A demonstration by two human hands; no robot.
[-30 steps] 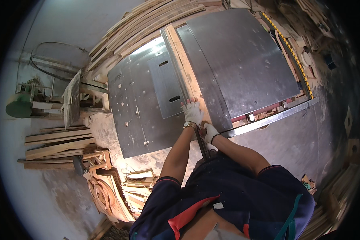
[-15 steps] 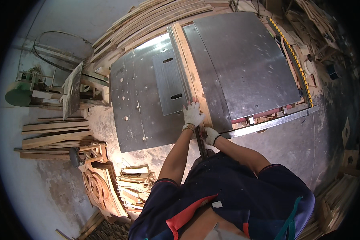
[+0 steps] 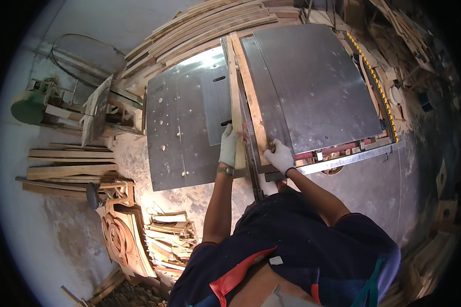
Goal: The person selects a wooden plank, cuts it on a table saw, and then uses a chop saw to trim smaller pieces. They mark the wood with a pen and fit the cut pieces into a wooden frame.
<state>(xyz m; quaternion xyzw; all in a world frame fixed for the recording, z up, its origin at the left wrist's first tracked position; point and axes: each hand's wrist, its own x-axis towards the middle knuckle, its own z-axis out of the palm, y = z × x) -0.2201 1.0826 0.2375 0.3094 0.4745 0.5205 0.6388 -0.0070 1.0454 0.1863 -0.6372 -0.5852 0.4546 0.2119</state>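
The white-gloved left hand point(image 3: 229, 147) grips a long, pale wooden strip point(image 3: 234, 92) over the flat, dark-grey metal tabletop point(image 3: 312, 87). The curled, white-gloved right hand point(image 3: 280, 156) is at the near end of a straight, tan wooden board point(image 3: 249, 92); whether it grips, I cannot tell.

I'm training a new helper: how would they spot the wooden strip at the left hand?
On the dark metal table, two pale wooden strips run side by side. It is the left strip, gripped by the gloved left hand; the right strip lies by the right hand.
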